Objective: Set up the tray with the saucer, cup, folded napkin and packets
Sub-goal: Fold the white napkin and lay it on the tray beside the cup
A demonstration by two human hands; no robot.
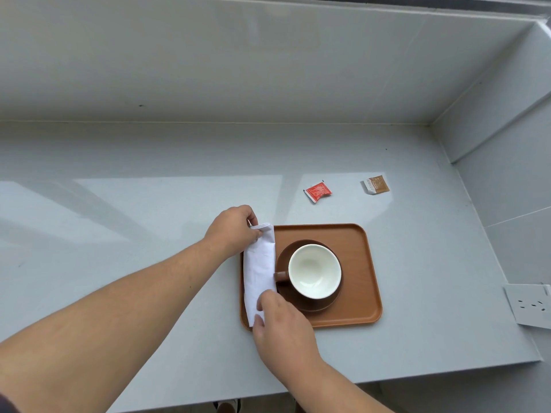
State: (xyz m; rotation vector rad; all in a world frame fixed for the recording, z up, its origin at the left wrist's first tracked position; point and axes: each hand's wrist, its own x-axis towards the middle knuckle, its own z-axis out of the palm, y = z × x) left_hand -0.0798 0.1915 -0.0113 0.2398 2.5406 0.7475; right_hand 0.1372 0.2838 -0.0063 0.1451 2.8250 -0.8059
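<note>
A brown tray (362,263) lies on the pale counter. On it stands a dark brown saucer (307,305) carrying a brown cup (314,271) with a white inside, its handle pointing left. A white folded napkin (258,266) lies along the tray's left side. My left hand (232,231) pinches the napkin's far end. My right hand (283,332) holds its near end with thumb and fingers. A red packet (317,191) and a brown packet (375,184) lie on the counter beyond the tray.
The counter (149,234) meets a grey wall at the back and another on the right. A white socket plate (529,304) sits on the right wall near the counter's front edge. Shoes show below the front edge.
</note>
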